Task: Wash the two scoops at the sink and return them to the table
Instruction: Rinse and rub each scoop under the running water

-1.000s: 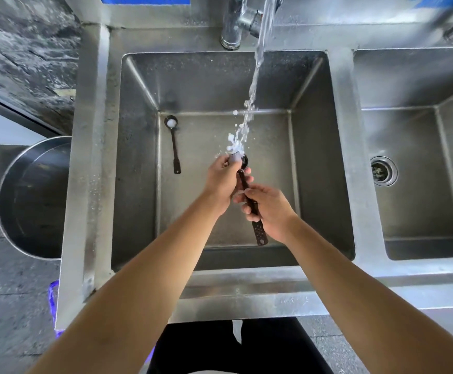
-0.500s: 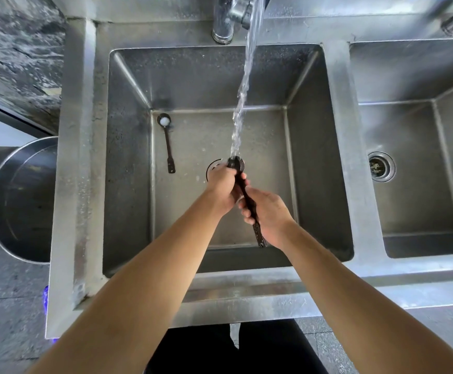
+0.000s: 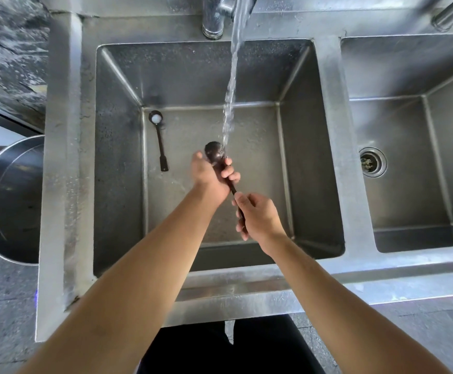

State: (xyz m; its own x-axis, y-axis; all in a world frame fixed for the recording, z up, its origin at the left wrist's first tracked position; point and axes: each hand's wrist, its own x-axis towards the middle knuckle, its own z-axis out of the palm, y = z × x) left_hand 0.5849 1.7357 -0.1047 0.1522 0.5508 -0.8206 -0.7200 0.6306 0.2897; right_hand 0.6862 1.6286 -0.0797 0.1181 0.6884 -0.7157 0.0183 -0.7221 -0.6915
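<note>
Two bare hands over the left basin (image 3: pixel 298 147) of a stainless double sink, both clamped on one dark long-handled scoop (image 3: pixel 214 153). Left hand (image 3: pixel 210 176) wrapped around the upper handle just below the bowl, fingers curled over the stem; right hand (image 3: pixel 257 217) gripping the lower handle, the handle's end hidden inside the fist. Scoop's round bowl tilted up and away, right at the edge of the water stream (image 3: pixel 232 85) falling from the faucet (image 3: pixel 214 20) at the back rim. Second scoop (image 3: pixel 158 139) flat on the basin floor near the back left corner, well apart from the hands, bowl pointing away and holding something white (soap or foam, cannot tell which), handle pointing toward the person. Right basin (image 3: pixel 409 130) beside it with a round drain strainer (image 3: pixel 372 161). Large round metal pot (image 3: pixel 6 201) on the floor to the left of the sink unit. Dark trousers at the bottom edge.
</note>
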